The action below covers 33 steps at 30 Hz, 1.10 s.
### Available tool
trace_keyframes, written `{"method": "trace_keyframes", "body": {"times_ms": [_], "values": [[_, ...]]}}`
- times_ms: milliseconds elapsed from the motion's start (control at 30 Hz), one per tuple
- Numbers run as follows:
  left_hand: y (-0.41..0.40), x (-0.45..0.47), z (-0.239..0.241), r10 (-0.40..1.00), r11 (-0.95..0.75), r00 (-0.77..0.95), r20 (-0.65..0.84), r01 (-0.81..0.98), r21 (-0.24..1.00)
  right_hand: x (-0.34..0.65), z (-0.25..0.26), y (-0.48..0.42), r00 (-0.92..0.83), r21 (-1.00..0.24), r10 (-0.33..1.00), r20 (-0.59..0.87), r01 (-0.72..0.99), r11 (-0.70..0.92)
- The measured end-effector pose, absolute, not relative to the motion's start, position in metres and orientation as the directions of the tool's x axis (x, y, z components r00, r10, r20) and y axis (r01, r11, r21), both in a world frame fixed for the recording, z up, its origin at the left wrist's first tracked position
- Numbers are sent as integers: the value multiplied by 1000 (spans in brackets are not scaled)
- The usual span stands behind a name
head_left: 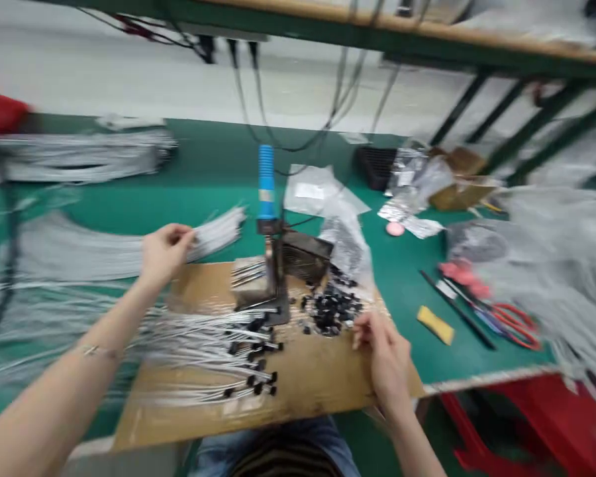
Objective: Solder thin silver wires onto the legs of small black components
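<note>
My left hand (166, 253) is over a bundle of white cables (99, 248) at the left, its thumb and fingers closed in a pinch on cable near the trimmed ends. My right hand (385, 354) is low over the cardboard (322, 371), just right of a pile of small black parts (332, 308). Its fingers are curled together; anything between them is hidden. A soldering iron with a blue handle (266, 179) stands tip down in a stand, beside a block with several solder-like wires (248, 275). White cables with black ends (248, 351) lie spread across the cardboard's left half.
A yellow sponge-like piece (436, 324), a black rod (457, 309) and red-handled scissors (516, 326) lie at the right. Plastic bags (536, 245) crowd the far right. Power cords (258, 99) hang from the shelf (298, 23). Another cable bundle (84, 156) lies behind.
</note>
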<state>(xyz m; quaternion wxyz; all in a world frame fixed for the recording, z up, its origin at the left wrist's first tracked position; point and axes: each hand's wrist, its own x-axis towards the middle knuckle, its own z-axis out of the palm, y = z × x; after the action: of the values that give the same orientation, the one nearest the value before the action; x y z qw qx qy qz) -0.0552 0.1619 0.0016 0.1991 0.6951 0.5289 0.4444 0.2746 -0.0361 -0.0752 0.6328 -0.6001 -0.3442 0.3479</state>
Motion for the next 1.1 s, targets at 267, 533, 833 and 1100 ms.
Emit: {"method": "trace_keyframes", "body": {"times_ms": [267, 533, 833, 1100], "values": [[192, -114, -54, 968, -112, -43, 246, 805, 582, 281, -94, -41, 524, -1000, 851, 14, 8, 11], [183, -117, -71, 947, -235, 151, 282, 926, 296, 277, -86, -37, 523, -998, 852, 23, 61, -10], [190, -118, -66, 912, -293, 190, 362, 922, 252, 269, -75, -34, 535, -996, 844, 37, 92, -14], [190, -118, -71, 925, -236, 131, 356, 934, 268, 272, -77, -37, 523, -998, 852, 22, 67, -16]]}}
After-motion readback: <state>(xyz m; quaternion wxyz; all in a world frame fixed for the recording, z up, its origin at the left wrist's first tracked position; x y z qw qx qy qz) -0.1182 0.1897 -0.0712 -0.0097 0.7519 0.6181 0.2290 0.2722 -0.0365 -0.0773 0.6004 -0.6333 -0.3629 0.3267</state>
